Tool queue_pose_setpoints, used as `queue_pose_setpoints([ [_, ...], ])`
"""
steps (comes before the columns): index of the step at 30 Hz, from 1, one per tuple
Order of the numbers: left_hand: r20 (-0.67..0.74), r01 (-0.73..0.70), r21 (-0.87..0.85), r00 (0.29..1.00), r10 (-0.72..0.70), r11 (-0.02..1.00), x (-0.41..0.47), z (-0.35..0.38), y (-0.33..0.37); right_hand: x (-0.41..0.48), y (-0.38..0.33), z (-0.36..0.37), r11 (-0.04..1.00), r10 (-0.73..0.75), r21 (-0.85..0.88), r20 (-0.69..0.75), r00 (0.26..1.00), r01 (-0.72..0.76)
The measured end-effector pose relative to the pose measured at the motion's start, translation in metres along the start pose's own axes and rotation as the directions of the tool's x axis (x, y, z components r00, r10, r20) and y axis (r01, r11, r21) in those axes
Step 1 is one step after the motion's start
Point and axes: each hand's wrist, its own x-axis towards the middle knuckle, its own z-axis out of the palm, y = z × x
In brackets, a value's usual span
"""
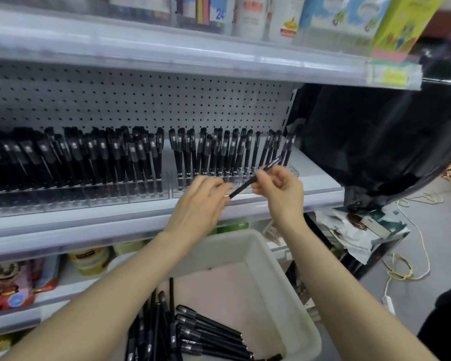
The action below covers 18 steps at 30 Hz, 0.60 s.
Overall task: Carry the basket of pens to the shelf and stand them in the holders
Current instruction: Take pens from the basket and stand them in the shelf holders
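Note:
A white basket [276, 272] sits low in front of me, with several black pens [206, 332] lying loose at its near end. On the middle shelf [323, 194], clear holders [151, 195] carry rows of black pens [130, 157] standing upright. My right hand [281, 188] pinches one black pen [248, 182], held slanted in front of the right holder. My left hand [203, 201] is beside it, fingertips touching the pen's lower end.
A perforated white back panel [141, 100] stands behind the holders. Boxed goods [396, 24] fill the shelf above and packages [13, 285] the one below. A black plastic sheet [391, 136] hangs at right, over cluttered packets [359, 227] and a yellow cord [401, 272] on the floor.

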Motion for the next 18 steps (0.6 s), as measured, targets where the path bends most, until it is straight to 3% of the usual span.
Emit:
queue_pose_setpoints([
  [4,0.0,0.054,0.101,0.999,-0.054,0.993,0.015,-0.004,-0.019,0.032,-0.026,-0.011,0.958,-0.223,-0.201,-0.075,0.972,0.205],
  [7,0.023,0.064,0.149,0.997,-0.068,0.987,0.013,-0.002,-0.028,0.05,-0.031,-0.006,0.902,-0.321,-0.321,-0.056,0.945,0.288],
  [12,0.024,0.059,0.154,0.998,-0.064,0.986,0.008,-0.004,-0.028,0.069,-0.019,0.013,0.827,-0.321,-0.463,0.08,0.944,0.32],
  [15,0.025,0.039,0.159,0.999,-0.044,0.986,0.01,-0.005,-0.03,0.067,-0.006,0.025,0.719,-0.282,-0.604,0.197,0.939,0.343],
  [18,0.027,0.017,0.155,0.999,-0.021,0.988,0.009,-0.005,-0.035,0.064,0.003,0.032,0.696,-0.273,-0.63,0.212,0.938,0.344],
])
